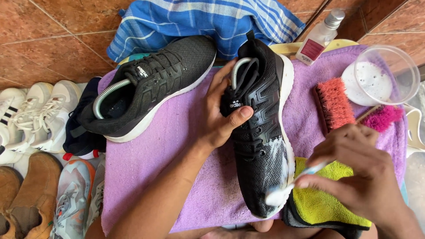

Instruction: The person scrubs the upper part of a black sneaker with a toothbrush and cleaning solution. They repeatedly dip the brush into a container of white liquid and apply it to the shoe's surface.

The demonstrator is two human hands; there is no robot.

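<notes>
On the purple towel, the left hand curled around the tongue of a black sneaker, while the right hand pinched a small brush against its foamy toe, beside a yellow cloth.

1. The toothbrush handle was mostly hidden inside the right hand.
2. The yellow cloth lay partly covered by that hand.
3. The brown boots were cut off by the left and bottom edges.
4. The plastic cup's foamy contents were too blurred to identify.
</notes>
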